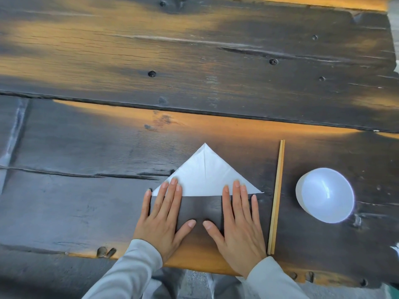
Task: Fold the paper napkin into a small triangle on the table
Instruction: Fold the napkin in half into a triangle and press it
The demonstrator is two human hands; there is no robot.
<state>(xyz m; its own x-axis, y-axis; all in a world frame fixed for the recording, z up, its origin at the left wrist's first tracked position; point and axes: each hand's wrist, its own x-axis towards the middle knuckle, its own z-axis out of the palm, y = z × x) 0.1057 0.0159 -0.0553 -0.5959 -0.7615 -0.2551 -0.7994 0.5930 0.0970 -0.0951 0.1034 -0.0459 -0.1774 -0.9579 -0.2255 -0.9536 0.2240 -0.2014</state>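
Lying flat, napkin [206, 175] has fingertips of left hand [163, 216] and right hand [237, 223] on its base.

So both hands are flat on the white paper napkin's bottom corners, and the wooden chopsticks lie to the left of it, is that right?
Not quite. The head view shows the wooden chopsticks lying right of the white paper napkin, between it and the white bowl. The left hand and right hand do press its bottom corners.

Matt paper napkin [205, 171], rough wooden table [194, 61]
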